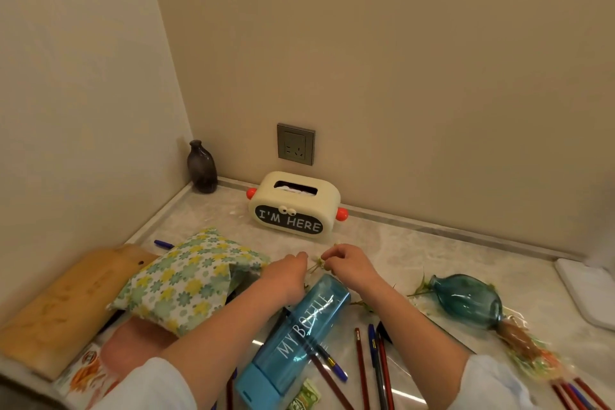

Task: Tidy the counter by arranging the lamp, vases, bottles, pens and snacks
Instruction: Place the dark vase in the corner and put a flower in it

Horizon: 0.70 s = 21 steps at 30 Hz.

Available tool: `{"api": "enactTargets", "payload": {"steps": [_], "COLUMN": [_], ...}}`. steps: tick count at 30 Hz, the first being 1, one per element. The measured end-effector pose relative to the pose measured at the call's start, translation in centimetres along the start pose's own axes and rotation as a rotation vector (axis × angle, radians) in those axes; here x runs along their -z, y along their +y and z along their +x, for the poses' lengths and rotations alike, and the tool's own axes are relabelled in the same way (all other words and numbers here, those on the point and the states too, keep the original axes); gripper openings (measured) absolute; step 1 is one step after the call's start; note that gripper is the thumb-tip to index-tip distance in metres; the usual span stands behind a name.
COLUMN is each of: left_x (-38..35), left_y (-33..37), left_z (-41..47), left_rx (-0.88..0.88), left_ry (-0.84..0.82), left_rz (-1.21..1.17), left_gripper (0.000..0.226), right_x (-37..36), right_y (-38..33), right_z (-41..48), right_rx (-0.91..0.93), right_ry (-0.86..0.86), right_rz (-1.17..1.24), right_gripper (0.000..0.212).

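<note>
Head view: our right hand [347, 265] pinches a light, flimsy sprig [317, 264]; left hand [288, 271] meets it, grip unclear; hold the stem gently.

Warm, dim, even light; wide-angle bending at edges, lower corners blurred.

The person wears a top in a very pale colour, white or perhaps a little bluish. Only the ends of the two sleeves are visible. The left sleeve [143, 386] and the right sleeve [496, 383] each end near the elbow in a soft, rounded edge. The cloth looks plain, smooth and rather thin. Below the sleeves the forearms [233, 316] are uncovered, and so are the left hand [286, 273] and the right hand [346, 265].
</note>
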State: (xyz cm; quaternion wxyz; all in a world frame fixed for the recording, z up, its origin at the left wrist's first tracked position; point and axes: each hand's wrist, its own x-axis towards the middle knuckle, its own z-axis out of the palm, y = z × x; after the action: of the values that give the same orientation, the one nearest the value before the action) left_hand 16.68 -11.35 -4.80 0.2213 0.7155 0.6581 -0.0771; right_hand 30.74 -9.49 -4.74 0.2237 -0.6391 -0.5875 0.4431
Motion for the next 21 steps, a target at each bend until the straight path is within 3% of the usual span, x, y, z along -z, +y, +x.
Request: {"api": "enactTargets", "payload": {"steps": [4, 8, 12, 16, 21], "left_x": [-0.3, 0.0, 1.4, 3.8, 7.1], "left_y": [0.2, 0.2, 0.3, 0.5, 1.0], "left_z": [-0.1, -0.3, -0.3, -0.4, -1.1], "left_rx": [0.013, 0.017, -0.001, -0.032, -0.041], "left_ry": [0.017, 0.080, 0.221, 0.341, 0.492], "left_rz": [0.074, -0.028, -0.203, -0.482, -0.818], "left_gripper": [0.069, 0.078, 0.077, 0.075, 0.088], "right_x": [0.0, 0.4, 1.0, 1.8, 2.4], "right_y": [0.3, 0.1, -0.4, -2.0, -5.4], "right_z": [0.2, -0.4, -1.1, -1.0, -1.4], "right_rx": [-0.044, -0.063, -0.042, -0.005, 0.074], "right_ry": [-0.049, -0.041, -0.008, 0.040, -0.040], "right_rz": [-0.010, -0.047, 0.051, 0.220, 0.307], "right_gripper": [0.019, 0.028, 0.024, 0.033, 0.032]}}
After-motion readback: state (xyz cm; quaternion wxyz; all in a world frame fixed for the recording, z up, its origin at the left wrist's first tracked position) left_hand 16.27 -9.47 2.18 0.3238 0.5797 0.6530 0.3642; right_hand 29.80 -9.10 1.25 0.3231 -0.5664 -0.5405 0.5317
